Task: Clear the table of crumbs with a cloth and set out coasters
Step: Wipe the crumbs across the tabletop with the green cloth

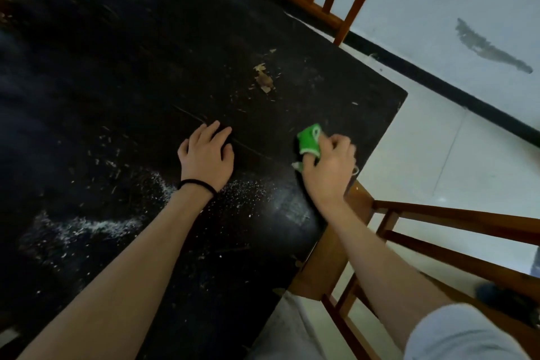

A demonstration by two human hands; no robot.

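A right hand (pixel 328 162) is gripping a green cloth (pixel 309 139) near the dark table's (pixel 131 67) right edge. The left hand (pixel 206 152) is lying flat, fingers spread, beside white crumbs (pixel 99 225).

Both forearms are bare. A thin black elastic band (pixel 196 185) circles the left wrist, while a light grey fabric sleeve (pixel 461 333) shows at five o'clock.
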